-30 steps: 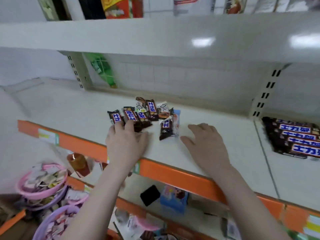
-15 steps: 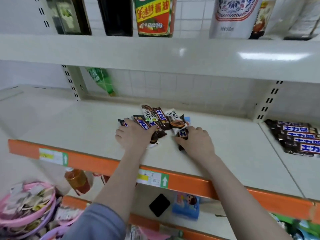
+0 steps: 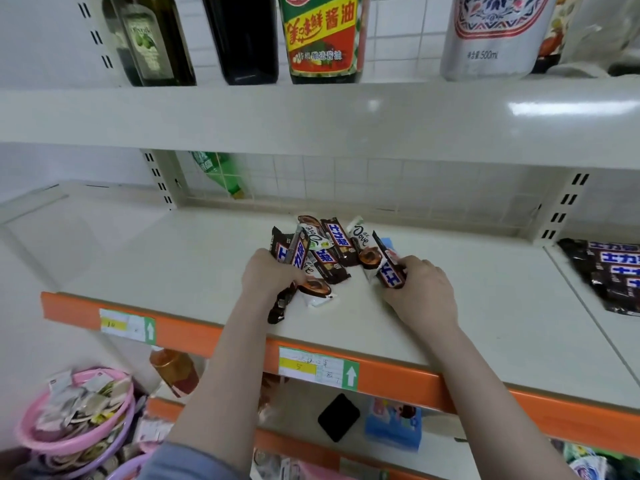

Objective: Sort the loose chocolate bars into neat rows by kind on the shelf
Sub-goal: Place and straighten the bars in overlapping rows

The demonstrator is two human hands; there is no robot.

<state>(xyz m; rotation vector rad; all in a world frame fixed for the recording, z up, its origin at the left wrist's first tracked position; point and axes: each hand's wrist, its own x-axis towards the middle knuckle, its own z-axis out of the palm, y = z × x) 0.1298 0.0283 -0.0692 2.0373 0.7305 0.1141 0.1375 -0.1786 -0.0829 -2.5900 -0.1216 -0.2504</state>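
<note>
Chocolate bars (image 3: 332, 251) lie in a loose, overlapping heap near the middle of the cream shelf (image 3: 173, 258), some in dark brown wrappers with blue and white lettering, some in white wrappers. The left hand (image 3: 268, 277) grips 2 dark bars (image 3: 292, 254) at the heap's left edge, fingers curled round them, the bars tilted up off the shelf. Just below that hand, a white-wrapped bar (image 3: 317, 292) lies flat on the shelf, partly under it. The right hand (image 3: 420, 289) holds 1 dark bar (image 3: 389, 268) at the heap's right edge, fingers wrapped round its near end, the bar angled up and away. A stack of matching dark bars (image 3: 609, 271) sits on the next shelf section to the right, well apart from the heap. Bottles (image 3: 322, 36) stand on the shelf above. Pink baskets (image 3: 76, 431) filled with small packets sit at lower left.
</note>
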